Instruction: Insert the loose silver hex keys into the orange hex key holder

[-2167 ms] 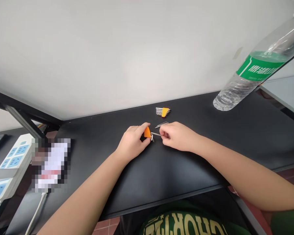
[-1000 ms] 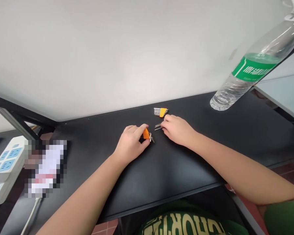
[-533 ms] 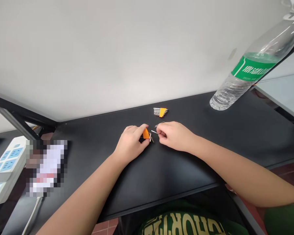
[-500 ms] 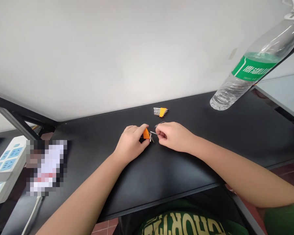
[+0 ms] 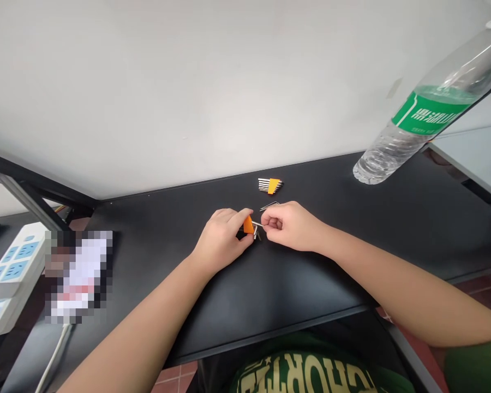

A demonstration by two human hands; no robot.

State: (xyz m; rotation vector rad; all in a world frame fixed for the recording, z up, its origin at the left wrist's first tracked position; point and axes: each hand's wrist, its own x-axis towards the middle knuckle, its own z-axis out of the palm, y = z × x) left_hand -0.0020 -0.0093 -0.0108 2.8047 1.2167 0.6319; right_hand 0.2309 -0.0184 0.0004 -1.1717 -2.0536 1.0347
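My left hand [image 5: 223, 238] pinches a small orange key holder [image 5: 248, 224] just above the black table [image 5: 294, 284], with short metal hex keys sticking out of its right side. My right hand [image 5: 291, 225] is closed on one thin metal hex key [image 5: 257, 224], whose free end touches the holder. The two hands sit close together near the table's middle. One loose hex key [image 5: 269, 206] lies on the table just behind my right hand. Farther back lies a second orange holder [image 5: 271, 185] filled with several hex keys.
A clear plastic water bottle [image 5: 421, 117] with a green label stands at the back right. White power strips [image 5: 8, 273] and a white cable [image 5: 55, 357] are at the far left beside a blurred flat object [image 5: 79, 275]. A white wall runs behind the table.
My right hand reached back to the loose keys, took one, and brought it leftward up against the orange holder. My left hand stayed in place on the holder.
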